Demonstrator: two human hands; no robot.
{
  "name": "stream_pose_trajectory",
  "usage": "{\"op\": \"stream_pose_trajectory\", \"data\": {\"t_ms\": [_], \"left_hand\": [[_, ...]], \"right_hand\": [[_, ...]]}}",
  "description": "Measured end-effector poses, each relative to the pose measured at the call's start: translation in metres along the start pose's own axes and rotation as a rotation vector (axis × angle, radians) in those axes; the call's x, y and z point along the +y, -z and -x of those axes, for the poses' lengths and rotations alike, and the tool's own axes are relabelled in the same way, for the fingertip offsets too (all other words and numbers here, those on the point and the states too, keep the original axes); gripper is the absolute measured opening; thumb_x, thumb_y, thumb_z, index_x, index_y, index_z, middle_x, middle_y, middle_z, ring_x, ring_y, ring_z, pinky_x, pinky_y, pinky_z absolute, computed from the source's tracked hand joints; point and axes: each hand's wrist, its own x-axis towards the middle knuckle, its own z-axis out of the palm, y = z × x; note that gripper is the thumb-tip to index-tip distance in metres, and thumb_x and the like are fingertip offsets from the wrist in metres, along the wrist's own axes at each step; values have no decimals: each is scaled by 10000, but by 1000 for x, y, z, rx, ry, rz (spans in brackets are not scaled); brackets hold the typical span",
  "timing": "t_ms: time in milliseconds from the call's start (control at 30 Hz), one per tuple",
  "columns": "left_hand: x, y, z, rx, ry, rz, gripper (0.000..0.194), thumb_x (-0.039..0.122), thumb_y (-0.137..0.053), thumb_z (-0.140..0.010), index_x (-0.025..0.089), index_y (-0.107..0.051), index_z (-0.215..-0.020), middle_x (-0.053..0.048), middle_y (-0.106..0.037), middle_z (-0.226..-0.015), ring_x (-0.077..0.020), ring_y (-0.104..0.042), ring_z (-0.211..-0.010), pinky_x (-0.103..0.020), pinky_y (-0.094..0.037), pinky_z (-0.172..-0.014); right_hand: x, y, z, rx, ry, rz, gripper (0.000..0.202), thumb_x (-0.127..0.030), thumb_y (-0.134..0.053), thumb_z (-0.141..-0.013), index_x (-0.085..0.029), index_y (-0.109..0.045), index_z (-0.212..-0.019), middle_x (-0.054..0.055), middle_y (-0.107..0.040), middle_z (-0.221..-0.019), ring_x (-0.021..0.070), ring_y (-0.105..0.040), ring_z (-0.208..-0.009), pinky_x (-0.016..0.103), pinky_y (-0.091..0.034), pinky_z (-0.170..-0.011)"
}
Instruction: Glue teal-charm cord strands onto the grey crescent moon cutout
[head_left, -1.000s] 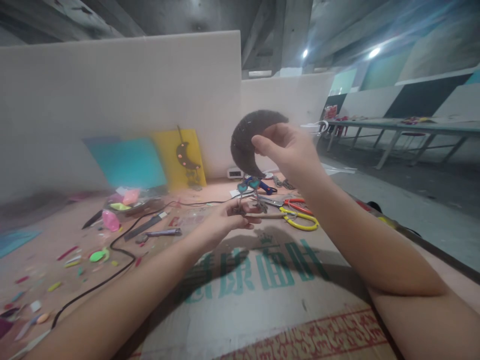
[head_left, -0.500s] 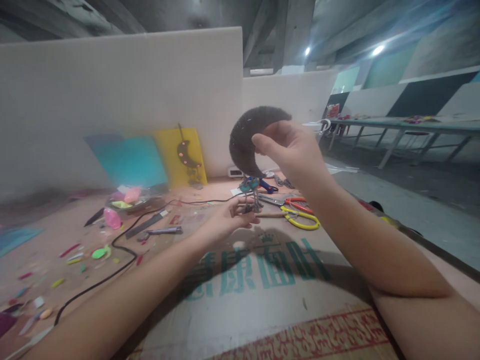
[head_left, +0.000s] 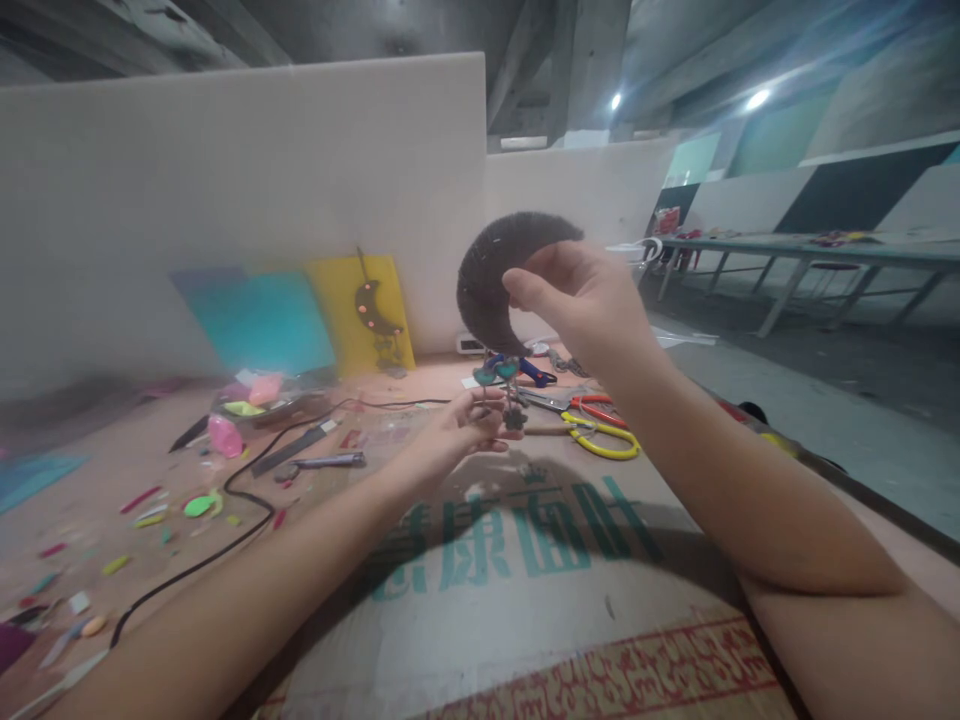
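My right hand (head_left: 581, 290) pinches a dark, fuzzy-looking crescent moon (head_left: 487, 280) by its inner curve and holds it up above the cardboard. Below the moon hang small teal charms (head_left: 496, 370) on thin strands, with a dark flower-shaped charm (head_left: 515, 418) at the lower end of one. My left hand (head_left: 476, 425) is at the bottom of these strands, fingers curled around another small dark charm (head_left: 486, 413) beside the flower. Part of that charm is hidden by the fingers.
Yellow-handled scissors (head_left: 604, 437) and red-handled pliers (head_left: 596, 405) lie just behind my hands. A blue glue gun (head_left: 536, 372) is farther back. Clay scraps and a black cable (head_left: 251, 495) spread across the left. A similar moon (head_left: 369, 308) hangs against a yellow sheet (head_left: 326, 300).
My left fingers have shifted slightly on the hanging strands, and the flower charm now hangs more plainly in sight. The moon and my right hand have barely moved.
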Motion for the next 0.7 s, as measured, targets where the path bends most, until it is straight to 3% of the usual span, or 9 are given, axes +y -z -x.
{"op": "stream_pose_trajectory", "data": {"t_ms": [233, 467, 700], "left_hand": [[4, -2, 2, -43, -25, 36, 451, 440, -834, -790, 187, -623, -1098, -112, -670, -1264, -233, -729, -984, -354, -537, -876], [-4, 0, -2, -80, 14, 151, 445, 519, -838, -768, 177, -606, -933, -84, -742, -1095, -222, -751, -899, -330, -564, -803], [-2, 0, -2, -75, 31, 126, 358, 455, -821, -805, 161, -676, -950, -121, -724, -1146, -209, -723, -935, -326, -564, -827]], "right_hand": [[-3, -2, 2, 3, 10, -10, 170, -331, -737, -850, -203, -639, -798, -9, -643, -778, 144, -631, -743, 288, -517, -682], [-3, 0, 2, 37, 16, 16, 164, -320, -742, -839, -196, -650, -782, 0, -668, -748, 150, -622, -712, 297, -511, -667], [2, 1, 0, 41, 23, 23, 177, -345, -754, -834, -198, -672, -779, 9, -691, -751, 155, -633, -709, 289, -506, -636]]}}
